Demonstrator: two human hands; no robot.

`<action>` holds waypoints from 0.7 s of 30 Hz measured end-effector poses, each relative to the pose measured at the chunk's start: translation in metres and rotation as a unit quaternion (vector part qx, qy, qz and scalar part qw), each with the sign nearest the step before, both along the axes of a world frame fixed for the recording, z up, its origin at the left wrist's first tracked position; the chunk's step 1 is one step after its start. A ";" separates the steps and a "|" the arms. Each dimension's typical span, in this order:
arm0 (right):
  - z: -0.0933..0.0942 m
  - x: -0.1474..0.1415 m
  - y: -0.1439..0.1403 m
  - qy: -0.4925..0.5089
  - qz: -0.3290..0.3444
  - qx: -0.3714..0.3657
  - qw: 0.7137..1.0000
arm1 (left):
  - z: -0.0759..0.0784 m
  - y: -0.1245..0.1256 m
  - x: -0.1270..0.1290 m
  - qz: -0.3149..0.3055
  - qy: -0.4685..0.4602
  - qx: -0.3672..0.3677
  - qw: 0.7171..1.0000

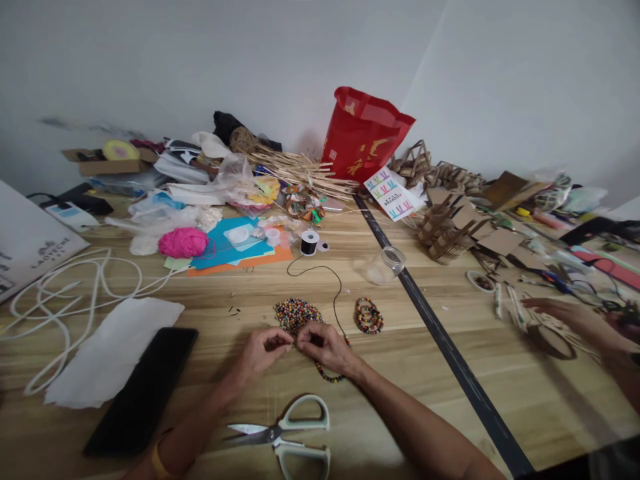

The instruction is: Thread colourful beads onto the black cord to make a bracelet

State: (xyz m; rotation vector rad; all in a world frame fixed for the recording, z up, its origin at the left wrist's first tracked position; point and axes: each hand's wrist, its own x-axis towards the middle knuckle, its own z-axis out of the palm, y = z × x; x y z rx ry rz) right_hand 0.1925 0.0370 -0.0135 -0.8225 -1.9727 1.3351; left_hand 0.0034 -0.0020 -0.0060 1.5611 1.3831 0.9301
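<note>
My left hand point(261, 351) and my right hand point(325, 345) meet fingertip to fingertip just in front of a pile of small multicoloured beads point(296, 313). The left hand pinches something tiny, probably a bead. My right hand holds a partly beaded strand point(330, 377) that hangs below it. A thin black cord point(334, 280) runs from the hands back to a black spool point(309, 242). Finished bead bracelets point(369, 315) lie stacked to the right of the pile.
White-handled scissors point(290, 433) lie near the front edge, a black phone point(143, 390) and white paper point(113, 350) at left. Pink yarn point(183, 242), coloured sheets, a red bag point(363, 133) and craft clutter fill the back. Another person's hand point(570, 317) works at right.
</note>
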 end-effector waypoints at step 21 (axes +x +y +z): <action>0.000 0.000 0.000 0.007 0.001 0.001 1.000 | 0.004 -0.001 0.001 -0.004 0.009 -0.009 1.000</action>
